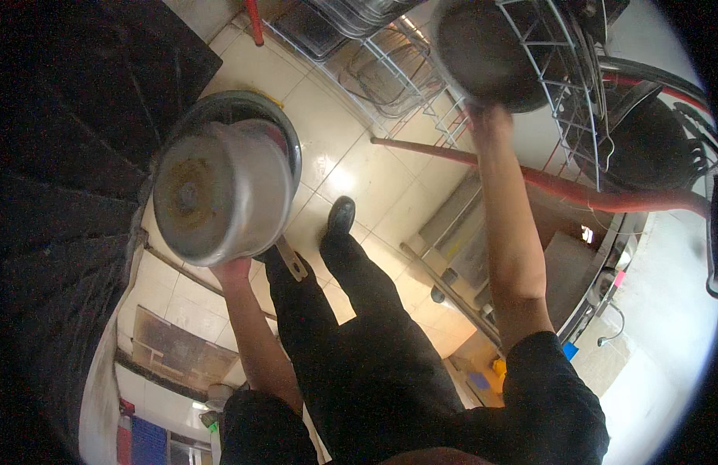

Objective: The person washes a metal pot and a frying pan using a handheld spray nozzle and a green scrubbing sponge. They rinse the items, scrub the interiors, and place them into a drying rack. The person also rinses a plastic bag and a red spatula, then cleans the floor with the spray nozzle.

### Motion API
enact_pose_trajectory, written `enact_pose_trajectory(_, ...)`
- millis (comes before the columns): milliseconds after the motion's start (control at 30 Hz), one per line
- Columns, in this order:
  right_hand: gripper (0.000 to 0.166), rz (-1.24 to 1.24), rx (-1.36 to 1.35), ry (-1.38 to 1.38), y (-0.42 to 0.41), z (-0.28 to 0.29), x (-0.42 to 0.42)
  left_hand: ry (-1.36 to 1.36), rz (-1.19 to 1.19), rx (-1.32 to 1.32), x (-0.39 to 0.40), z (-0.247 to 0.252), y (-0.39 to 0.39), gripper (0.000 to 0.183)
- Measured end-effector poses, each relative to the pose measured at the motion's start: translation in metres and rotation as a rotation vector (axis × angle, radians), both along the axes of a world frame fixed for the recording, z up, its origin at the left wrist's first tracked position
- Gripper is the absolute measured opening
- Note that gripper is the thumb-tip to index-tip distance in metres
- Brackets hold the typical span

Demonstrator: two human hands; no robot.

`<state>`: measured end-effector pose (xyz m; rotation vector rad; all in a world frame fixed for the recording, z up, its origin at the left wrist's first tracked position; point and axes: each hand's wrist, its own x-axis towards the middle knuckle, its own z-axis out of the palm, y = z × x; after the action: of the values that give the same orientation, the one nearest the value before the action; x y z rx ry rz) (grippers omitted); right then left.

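My left hand (231, 270) is under a large metal pot (219, 192), which is tilted so that its stained base shows; the fingers are mostly hidden behind the pot. A wide dark-rimmed basin or bowl (291, 145) sits against the pot's far side, and a utensil handle with a hole (293, 264) sticks out below them. My right hand (491, 119) is raised to the rack and grips the near edge of a round dark pan (489, 52). The wire dish rack (530, 49) stands close beside that pan.
A red rail (603, 200) runs below the rack. Glass dishes (394, 75) and metal trays (359, 14) sit on the wire shelf. At right hang dark pans (649, 145) and utensils. A dark cover (63, 174) lies at left, above the tiled floor (359, 168).
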<state>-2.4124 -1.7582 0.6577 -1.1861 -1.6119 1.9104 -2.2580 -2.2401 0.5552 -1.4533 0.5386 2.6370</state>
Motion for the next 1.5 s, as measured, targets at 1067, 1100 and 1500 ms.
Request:
enact_pose_trajectory(1067,0.052,-0.021,0.155,-0.222,0.064,-0.078,0.006,0.118,-0.700,-0.152,-0.198,0.050,0.244,0.048)
enact_pose_trajectory(1100,0.052,-0.030,0.085,-0.208,0.055,-0.080,0.012,0.143,-0.672,-0.160,-0.197,0.053,0.244,0.050)
enact_pose_trajectory(1500,0.057,-0.023,-0.123,0.108,-0.041,0.033,0.056,0.306,-0.742,-0.692,-0.213,0.044,0.302,0.056)
